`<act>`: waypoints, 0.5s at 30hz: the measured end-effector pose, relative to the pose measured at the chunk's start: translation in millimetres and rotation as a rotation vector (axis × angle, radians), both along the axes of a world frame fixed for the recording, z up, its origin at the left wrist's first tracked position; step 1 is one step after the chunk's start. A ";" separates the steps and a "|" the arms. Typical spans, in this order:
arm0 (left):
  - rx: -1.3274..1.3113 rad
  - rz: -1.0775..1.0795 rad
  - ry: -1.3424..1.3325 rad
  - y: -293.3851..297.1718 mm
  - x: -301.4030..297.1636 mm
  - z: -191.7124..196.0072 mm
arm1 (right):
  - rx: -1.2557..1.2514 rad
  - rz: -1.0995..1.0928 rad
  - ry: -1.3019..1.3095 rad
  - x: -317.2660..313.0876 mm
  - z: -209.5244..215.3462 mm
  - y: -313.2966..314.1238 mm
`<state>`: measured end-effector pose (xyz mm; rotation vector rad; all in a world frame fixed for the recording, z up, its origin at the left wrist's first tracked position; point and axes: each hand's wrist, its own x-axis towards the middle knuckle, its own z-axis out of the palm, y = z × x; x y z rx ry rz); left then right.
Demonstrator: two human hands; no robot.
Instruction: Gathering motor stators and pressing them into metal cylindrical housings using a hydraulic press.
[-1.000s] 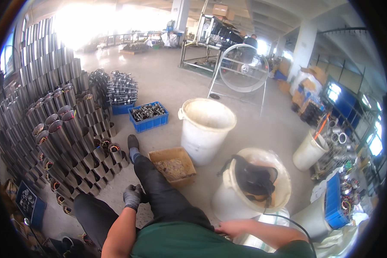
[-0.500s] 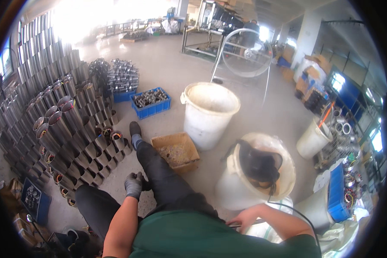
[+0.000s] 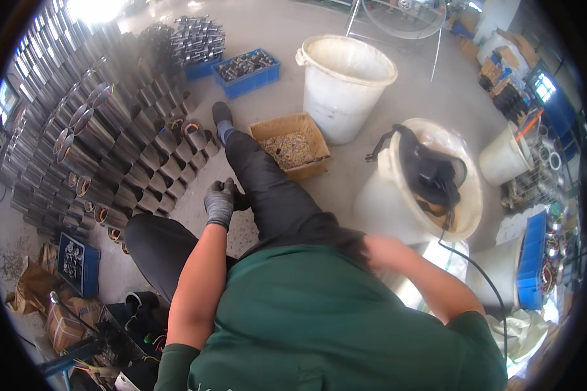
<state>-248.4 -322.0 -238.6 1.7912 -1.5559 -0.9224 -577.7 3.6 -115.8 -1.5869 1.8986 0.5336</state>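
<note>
Roughly seated on floor, 1 leg stretched out toward cardboard box point(image 3: 290, 144) of small mixed scrap-like bits. Left hand point(image 3: 220, 201), grey-gloved, resting on that leg, fingers curled around a small dark object point(image 3: 239, 197) at the knee; too small to identify, looks black and rounded, partly hidden by the glove. Right hand point(image 3: 383, 250) bare and motion-blurred, drawn in close to the green shirt, right of the box and beside the lidded white drum point(image 3: 398, 195); cannot tell whether spread or closed, nothing visibly held. Black bag-like item point(image 3: 430, 173) with strap sits on drum top, black cable point(image 3: 476, 274) trailing down from it past right forearm. Large white bucket point(image 3: 346, 81) just behind the box, blue crate point(image 3: 246, 70) of metal parts further behind-left, stacked metal cylinders point(image 3: 104, 143) well left of the box. Risk, as a judgement: right arm swinging near cable could snag it and drag the bag-like item off drum; loose grip on the dark object could drop it between the legs; outstretched foot near cylinder stack could knock 1 loose.
</note>
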 end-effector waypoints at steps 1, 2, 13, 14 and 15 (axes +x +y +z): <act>0.013 0.010 -0.003 -0.3 4.7 -5.6 | 0.013 0.010 -0.003 3.6 -4.0 0.0; -0.001 0.003 -0.016 -0.2 -0.5 1.8 | -0.011 -0.009 0.009 3.0 -5.7 6.1; -0.013 0.002 0.016 12.8 -12.8 28.1 | -0.229 -0.793 -0.617 -5.1 -60.5 30.3; -0.022 0.010 0.000 12.1 -11.8 22.5 | -0.225 -0.789 -0.616 -9.9 -73.0 38.2; -0.018 0.008 0.003 13.7 -14.7 25.0 | -0.257 -0.778 -0.690 -13.3 -78.9 45.9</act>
